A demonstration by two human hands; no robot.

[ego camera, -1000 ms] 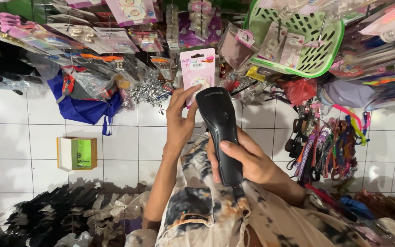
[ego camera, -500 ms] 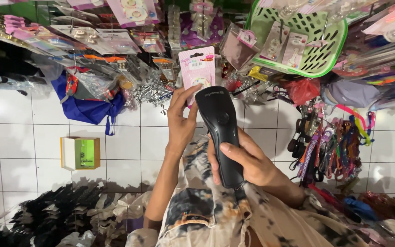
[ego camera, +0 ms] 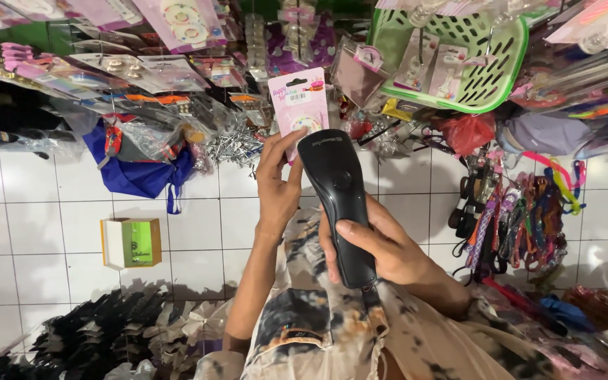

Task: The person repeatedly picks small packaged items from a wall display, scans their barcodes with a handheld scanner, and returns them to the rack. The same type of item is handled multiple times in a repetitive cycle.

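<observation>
The left hand (ego camera: 277, 184) holds a pink card packet (ego camera: 298, 107) up by its lower edge, fingers pinched on it, the packet's face turned toward the scanner. The right hand (ego camera: 381, 246) is wrapped tight around a black handheld scanner (ego camera: 338, 200), thumb laid across the handle, its head raised until it sits just under the packet — almost touching it. Compared with a second ago, hardly anything moves: packet and scanner keep the same pairing, the scanner's head perhaps a touch closer in. That steadiness reads to me like a scan being held on the packet's label rather than a fresh reach. Around them, the goods spread over the white tiled floor (ego camera: 51, 211) — a green plastic basket (ego camera: 487, 84) with packets inside just right of the scanner, a blue bag (ego camera: 135, 172) to the left, a small green and white box (ego camera: 131, 242) standing alone on the tiles, a bunch of coloured straps (ego camera: 511, 218) on the right, dark bows (ego camera: 107, 331) heaped along the lower left. The person's mottled sleeves fill the bottom of the view.
</observation>
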